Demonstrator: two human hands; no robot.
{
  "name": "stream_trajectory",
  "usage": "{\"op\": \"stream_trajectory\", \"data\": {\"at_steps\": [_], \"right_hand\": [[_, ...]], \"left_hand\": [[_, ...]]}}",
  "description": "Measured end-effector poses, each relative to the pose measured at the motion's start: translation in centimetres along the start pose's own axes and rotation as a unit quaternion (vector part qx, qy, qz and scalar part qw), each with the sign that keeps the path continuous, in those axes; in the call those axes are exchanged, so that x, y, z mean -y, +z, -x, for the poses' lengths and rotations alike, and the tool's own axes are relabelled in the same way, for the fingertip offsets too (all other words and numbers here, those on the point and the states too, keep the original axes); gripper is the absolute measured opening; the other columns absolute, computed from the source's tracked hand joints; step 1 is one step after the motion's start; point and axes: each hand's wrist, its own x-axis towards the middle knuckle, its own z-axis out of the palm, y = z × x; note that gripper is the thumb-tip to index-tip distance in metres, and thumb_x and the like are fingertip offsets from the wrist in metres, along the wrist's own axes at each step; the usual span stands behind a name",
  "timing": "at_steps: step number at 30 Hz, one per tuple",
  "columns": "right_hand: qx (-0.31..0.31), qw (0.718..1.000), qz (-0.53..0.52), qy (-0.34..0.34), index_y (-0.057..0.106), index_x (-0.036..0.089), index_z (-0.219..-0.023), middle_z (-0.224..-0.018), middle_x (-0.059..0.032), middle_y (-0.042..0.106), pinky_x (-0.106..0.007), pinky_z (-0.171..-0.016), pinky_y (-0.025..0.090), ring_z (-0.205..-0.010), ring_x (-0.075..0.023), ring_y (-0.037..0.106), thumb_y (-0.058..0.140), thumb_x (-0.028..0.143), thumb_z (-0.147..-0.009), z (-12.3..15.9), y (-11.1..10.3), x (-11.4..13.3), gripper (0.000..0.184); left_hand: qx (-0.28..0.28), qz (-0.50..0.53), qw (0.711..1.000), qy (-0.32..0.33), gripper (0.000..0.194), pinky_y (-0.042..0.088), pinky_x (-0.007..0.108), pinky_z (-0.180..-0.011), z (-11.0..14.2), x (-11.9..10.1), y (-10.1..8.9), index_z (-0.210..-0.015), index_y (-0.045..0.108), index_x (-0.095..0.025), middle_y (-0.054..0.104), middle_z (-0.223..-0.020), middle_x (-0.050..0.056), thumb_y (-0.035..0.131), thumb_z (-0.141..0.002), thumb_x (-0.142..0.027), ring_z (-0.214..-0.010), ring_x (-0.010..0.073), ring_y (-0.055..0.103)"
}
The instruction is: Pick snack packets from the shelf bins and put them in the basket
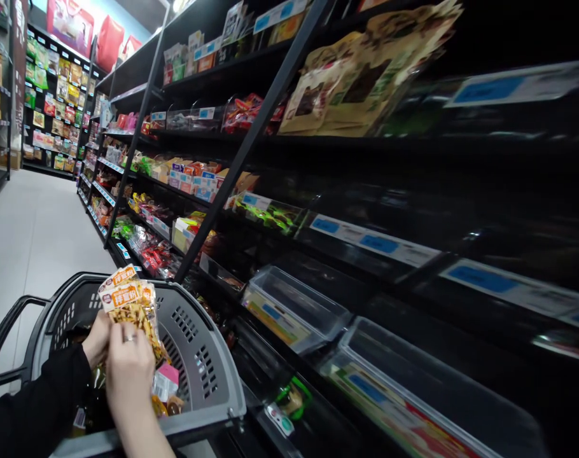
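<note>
Over the grey shopping basket (201,388), several snack packets (130,305) with orange-and-white tops and yellow contents are bunched together, slightly fanned. My right hand (130,366), with a ring on one finger, is closed on their lower part. Beside it, my left hand (97,337) is closed at the packets' left edge, its fingers partly hidden behind the right hand. Below the hands, other goods lie in the basket, among them a pink-and-white package (166,381) and some dark items I cannot make out.
Black shelving (280,70) with price labels runs along the right side. It carries brown paper bags (361,76) and clear plastic bins (296,305). The basket's black handle (7,331) sticks out left over the pale floor (27,222). Hanging packets line a far rack (58,108).
</note>
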Motion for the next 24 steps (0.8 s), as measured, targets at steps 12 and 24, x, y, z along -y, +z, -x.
{"op": "stream_trajectory", "data": {"at_steps": [12,24], "right_hand": [[-0.120,0.722,-0.411,0.543,0.039,0.019,-0.072,-0.054,0.0058,0.049,-0.025,-0.049,0.042,-0.048,-0.0125,0.051,0.065,0.042,-0.050,1.4,-1.3,-17.5,0.041],[0.005,0.725,-0.511,0.462,0.049,0.014,-0.095,-0.078,-0.0063,0.065,-0.031,-0.064,0.048,-0.070,-0.0199,0.062,0.054,0.043,-0.066,1.5,2.0,-13.0,0.042]], "left_hand": [[0.048,0.023,0.998,-0.018,0.043,0.048,0.031,-0.084,0.5,-0.9,0.8,-0.112,0.058,-0.019,0.065,-0.104,0.006,0.067,-0.069,-0.016,-0.099,0.0237,0.058],[0.157,0.025,0.987,-0.011,0.074,0.043,0.034,-0.091,1.5,-1.1,1.6,-0.132,0.030,-0.035,0.047,-0.130,0.003,0.066,-0.072,-0.012,-0.111,0.0247,0.049]]}}
